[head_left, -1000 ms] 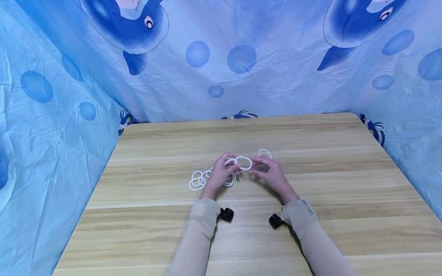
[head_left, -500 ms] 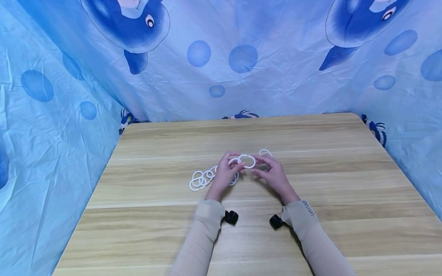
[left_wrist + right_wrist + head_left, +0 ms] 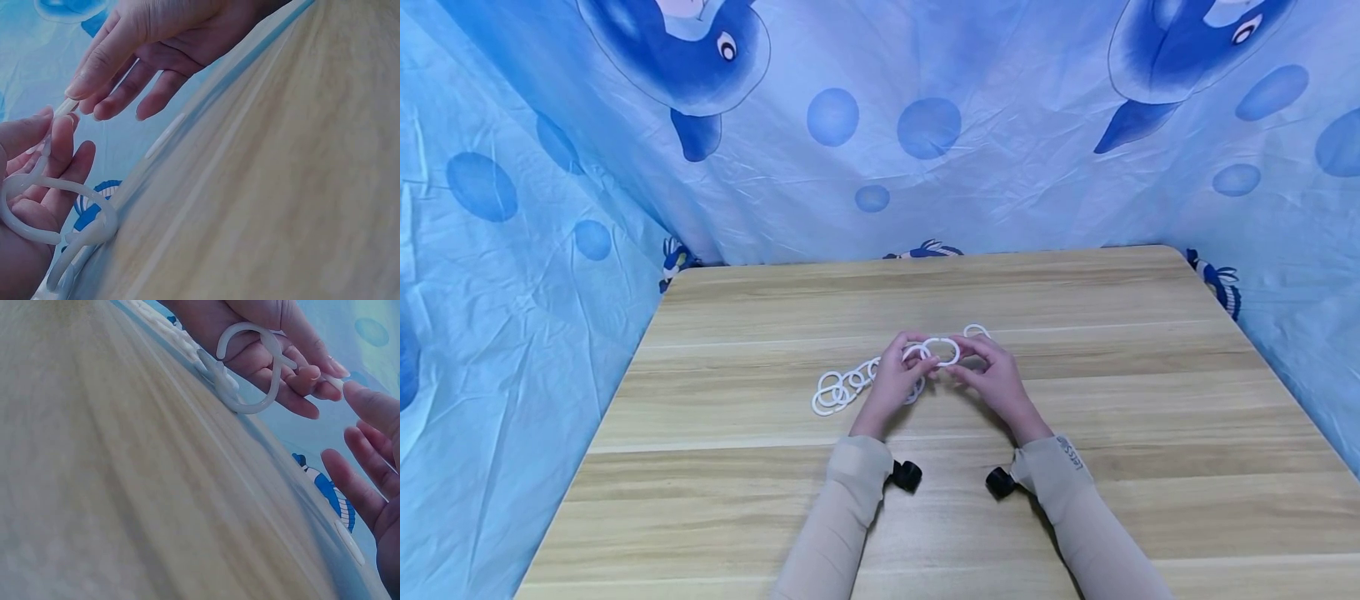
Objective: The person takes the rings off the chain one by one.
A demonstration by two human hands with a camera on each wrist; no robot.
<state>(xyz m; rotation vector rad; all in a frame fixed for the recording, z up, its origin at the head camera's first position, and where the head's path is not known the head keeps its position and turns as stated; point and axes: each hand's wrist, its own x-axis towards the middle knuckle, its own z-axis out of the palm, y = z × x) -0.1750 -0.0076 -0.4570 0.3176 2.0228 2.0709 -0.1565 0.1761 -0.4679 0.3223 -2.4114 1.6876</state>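
My left hand [image 3: 893, 382] pinches a white C-shaped plastic ring [image 3: 957, 353] by its left side, just above the table. On the ring's right side, the thumb and index finger of my right hand [image 3: 997, 380] pinch it, the other fingers extended. A second white link [image 3: 94, 191] hooks through the held ring and hangs by my left palm. From there a chain of linked rings [image 3: 839, 395] trails onto the table, partly hidden behind my left hand. Beyond my right hand lies one loose white ring [image 3: 976, 326], its near part covered by the fingers.
The wood-grain table [image 3: 1075, 317] extends around both hands. A blue curtain [image 3: 775, 200] with dolphin prints hangs along its back and sides. Black wrist cameras [image 3: 907, 476] sit at both sleeve cuffs.
My left hand has shifted slightly right with the held ring, bringing more of the chain behind it into sight. My right hand has hardly moved.
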